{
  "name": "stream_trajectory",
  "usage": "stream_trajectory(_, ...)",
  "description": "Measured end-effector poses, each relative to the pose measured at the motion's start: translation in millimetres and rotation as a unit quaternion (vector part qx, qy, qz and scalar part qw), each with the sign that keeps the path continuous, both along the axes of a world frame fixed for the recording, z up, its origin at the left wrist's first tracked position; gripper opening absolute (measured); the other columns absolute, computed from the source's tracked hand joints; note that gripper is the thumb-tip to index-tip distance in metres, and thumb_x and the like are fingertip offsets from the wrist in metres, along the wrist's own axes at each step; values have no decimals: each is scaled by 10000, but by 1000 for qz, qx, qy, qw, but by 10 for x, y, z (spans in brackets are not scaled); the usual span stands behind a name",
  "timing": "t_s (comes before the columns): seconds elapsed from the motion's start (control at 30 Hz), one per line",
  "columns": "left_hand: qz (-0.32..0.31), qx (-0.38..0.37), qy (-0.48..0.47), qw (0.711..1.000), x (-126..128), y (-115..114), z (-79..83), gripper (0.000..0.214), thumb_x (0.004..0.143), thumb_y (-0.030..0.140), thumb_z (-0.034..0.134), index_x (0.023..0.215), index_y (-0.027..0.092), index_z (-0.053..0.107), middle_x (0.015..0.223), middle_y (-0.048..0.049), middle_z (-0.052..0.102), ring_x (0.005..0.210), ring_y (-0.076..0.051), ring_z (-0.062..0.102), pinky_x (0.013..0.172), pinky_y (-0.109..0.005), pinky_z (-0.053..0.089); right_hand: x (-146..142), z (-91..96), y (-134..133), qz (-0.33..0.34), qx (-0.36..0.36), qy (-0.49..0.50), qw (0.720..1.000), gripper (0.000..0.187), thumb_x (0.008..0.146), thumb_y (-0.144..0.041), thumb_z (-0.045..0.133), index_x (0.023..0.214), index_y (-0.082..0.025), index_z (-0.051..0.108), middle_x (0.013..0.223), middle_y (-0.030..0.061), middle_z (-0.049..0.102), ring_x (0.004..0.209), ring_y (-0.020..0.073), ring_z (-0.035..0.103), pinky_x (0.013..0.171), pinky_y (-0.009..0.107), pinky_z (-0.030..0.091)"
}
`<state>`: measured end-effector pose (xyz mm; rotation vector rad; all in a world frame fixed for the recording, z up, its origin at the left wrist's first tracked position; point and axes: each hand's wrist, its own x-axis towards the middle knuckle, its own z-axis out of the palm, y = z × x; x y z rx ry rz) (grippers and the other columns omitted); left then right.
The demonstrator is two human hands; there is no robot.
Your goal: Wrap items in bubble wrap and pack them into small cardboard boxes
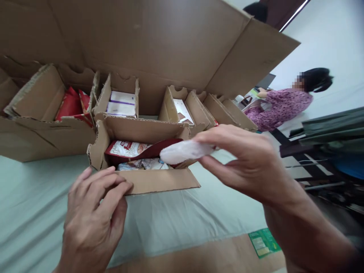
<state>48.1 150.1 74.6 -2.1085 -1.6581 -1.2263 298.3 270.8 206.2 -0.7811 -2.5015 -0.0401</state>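
Between the thumb and fingers of my right hand (pixel 241 159) is a small white packet (pixel 184 151), held over the right part of a small open cardboard box (pixel 162 182). My left hand (pixel 93 212) has its fingers curled at the box's front left corner, gripping the front panel. Inside the box lie a red and white printed packet (pixel 127 148) and a shiny bluish-white packet (pixel 155 164). A dark red strip or wrapper shows beside them, partly hidden behind the white packet.
Behind stands a row of cardboard compartments holding red packets (pixel 69 104), white boxes with purple edges (pixel 121 104) and a white carton (pixel 183 112). A tall cardboard panel (pixel 142 41) rises at the back. Green cloth (pixel 159 220) lies underneath. A seated person (pixel 287 106) is at right.
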Motion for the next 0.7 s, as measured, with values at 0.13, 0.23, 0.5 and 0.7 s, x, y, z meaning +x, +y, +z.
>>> stream_trajectory(0.13,-3,-24,-23,999,11,0,-19,300,890,60,593,1123,242,647,1103,-73,659,1162,-269,631,1203,-585,369,-354,-149,153,12,-41,-244,969,224,846,-20,624,910,-215,713,844,45,721,772,211,653,733,340,469)
stream_trajectory(0.23,-8,-30,-31,999,24,9,-12,324,880,50,589,1128,253,642,1112,-68,648,1156,-261,629,1201,-584,366,-601,-315,226,41,-78,-343,935,225,819,-18,645,949,-186,719,896,93,741,761,229,663,668,335,442)
stream_trajectory(0.5,-8,-18,-38,999,16,50,6,296,865,38,598,1085,231,644,1058,-67,664,1118,-274,657,1169,-601,400,-683,-571,334,64,-200,-214,954,462,929,-40,524,1345,-208,632,1228,85,748,1021,241,723,858,364,548)
stream_trajectory(0.7,46,-13,-81,996,92,-27,86,457,893,113,652,1325,255,604,1327,-110,612,1316,-318,565,1195,-573,397,-455,-461,183,68,-207,-84,972,478,960,-85,485,1398,-230,612,1337,56,718,1192,226,696,1009,398,564)
